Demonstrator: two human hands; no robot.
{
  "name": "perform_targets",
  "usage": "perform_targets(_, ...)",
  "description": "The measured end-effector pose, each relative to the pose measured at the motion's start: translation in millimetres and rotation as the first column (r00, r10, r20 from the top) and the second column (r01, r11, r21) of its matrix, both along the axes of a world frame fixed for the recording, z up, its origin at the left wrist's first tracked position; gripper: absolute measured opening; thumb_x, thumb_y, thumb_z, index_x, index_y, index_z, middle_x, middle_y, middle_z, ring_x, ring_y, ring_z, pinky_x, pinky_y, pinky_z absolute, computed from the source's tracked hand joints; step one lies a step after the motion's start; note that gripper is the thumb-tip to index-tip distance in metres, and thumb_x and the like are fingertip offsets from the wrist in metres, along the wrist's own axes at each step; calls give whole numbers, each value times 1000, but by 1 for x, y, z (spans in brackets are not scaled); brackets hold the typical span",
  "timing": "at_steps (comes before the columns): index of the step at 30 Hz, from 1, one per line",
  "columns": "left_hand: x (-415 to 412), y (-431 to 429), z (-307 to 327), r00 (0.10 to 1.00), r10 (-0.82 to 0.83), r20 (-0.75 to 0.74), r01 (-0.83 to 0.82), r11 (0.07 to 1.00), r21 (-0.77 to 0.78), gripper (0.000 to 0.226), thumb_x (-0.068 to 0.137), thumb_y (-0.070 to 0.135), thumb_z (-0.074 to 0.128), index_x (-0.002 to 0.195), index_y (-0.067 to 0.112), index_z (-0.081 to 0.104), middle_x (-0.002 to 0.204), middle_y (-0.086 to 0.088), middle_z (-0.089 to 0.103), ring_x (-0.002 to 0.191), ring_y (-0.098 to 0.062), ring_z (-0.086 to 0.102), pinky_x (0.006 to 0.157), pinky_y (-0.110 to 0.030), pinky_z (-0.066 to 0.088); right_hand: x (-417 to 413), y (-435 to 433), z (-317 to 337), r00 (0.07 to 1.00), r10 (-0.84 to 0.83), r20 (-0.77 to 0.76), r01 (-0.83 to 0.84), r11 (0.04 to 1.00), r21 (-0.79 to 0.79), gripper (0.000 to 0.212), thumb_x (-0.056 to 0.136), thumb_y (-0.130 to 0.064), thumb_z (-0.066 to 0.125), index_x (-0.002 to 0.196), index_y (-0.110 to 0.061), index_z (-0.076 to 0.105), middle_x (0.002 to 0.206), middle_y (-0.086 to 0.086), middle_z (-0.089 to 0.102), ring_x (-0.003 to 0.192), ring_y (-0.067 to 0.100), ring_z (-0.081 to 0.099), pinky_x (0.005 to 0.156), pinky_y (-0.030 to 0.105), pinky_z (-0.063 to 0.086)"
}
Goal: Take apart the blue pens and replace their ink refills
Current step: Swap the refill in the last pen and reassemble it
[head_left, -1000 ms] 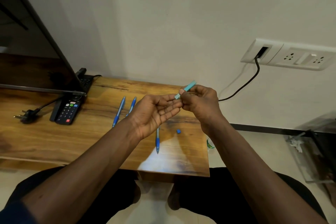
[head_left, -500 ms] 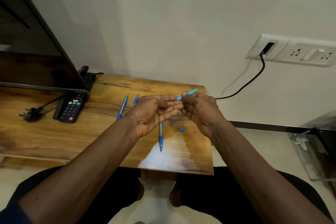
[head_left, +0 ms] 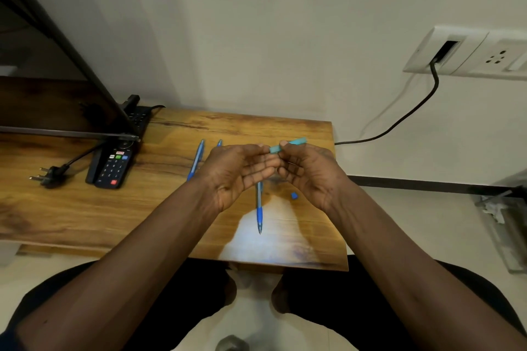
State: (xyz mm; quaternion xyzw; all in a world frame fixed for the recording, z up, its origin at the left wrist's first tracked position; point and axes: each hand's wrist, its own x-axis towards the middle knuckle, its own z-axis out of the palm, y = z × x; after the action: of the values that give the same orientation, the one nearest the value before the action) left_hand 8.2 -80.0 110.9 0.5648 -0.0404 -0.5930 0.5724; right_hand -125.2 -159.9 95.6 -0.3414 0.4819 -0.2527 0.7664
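Observation:
My right hand [head_left: 309,172] pinches a short teal pen barrel piece [head_left: 289,146] between thumb and fingertips, held above the wooden table [head_left: 85,208]. My left hand [head_left: 236,171] is cupped palm-up just left of it, fingers relaxed, fingertips close to the barrel's near end; I cannot tell whether they touch it. One blue pen [head_left: 259,209] lies on the table below my hands, tip toward me. Two more blue pens [head_left: 196,159] lie side by side further left, the second [head_left: 219,142] mostly hidden by my left hand. A small blue pen part [head_left: 294,195] lies on the table by my right wrist.
A black remote [head_left: 112,164] and a loose black plug [head_left: 48,177] lie at the left, under a dark screen's edge [head_left: 71,134]. A wall socket [head_left: 456,51] with a black cable [head_left: 399,125] is at the right. The table's right edge ends near my right arm.
Both hands have lowered a little toward the table, and the teal barrel has tilted flatter, closer to level. My left palm stays cupped beside it.

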Motion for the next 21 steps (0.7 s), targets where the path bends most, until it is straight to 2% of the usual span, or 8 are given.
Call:
perform_targets(4, 4, 0, -2, 997, -7, -82, 6, 1000, -16, 34, 105, 6, 41, 121, -8, 67, 106, -25, 78, 90, -27, 81, 76, -31, 66, 3, -3, -2, 1000, -19, 12, 19, 999, 35, 5, 94, -11, 72, 93, -6, 72, 76, 5, 72, 74, 15, 69, 71, 27, 57)
perform_targets(7, 8, 1, -2, 993, -18, -119, 15, 999, -30, 43, 101, 5, 32, 123, -8, 67, 112, -26, 77, 99, -29, 79, 84, -33, 65, 5, -4, -3, 999, -27, 24, 25, 998, 53, 4, 94, -11, 72, 93, -7, 72, 77, 5, 72, 73, 14, 69, 71, 27, 57)
perform_targets(13, 8, 3, -2, 993, -46, -112, 41, 998, -50, 46, 92, -4, 31, 121, -7, 66, 113, -25, 77, 100, -29, 79, 87, -33, 64, 4, -7, -5, 999, -35, 40, 31, 995, 95, 5, 94, -11, 72, 91, -7, 70, 76, 5, 70, 72, 15, 68, 70, 27, 57)
perform_targets(21, 6, 4, -6, 997, -56, -52, 54, 997, -46, 32, 100, -10, 43, 122, -6, 65, 112, -24, 77, 101, -26, 79, 83, -30, 65, 5, -3, -12, 996, -32, 78, 16, 980, 196, 3, 96, -13, 68, 96, -9, 68, 77, 7, 69, 70, 15, 68, 67, 27, 60)
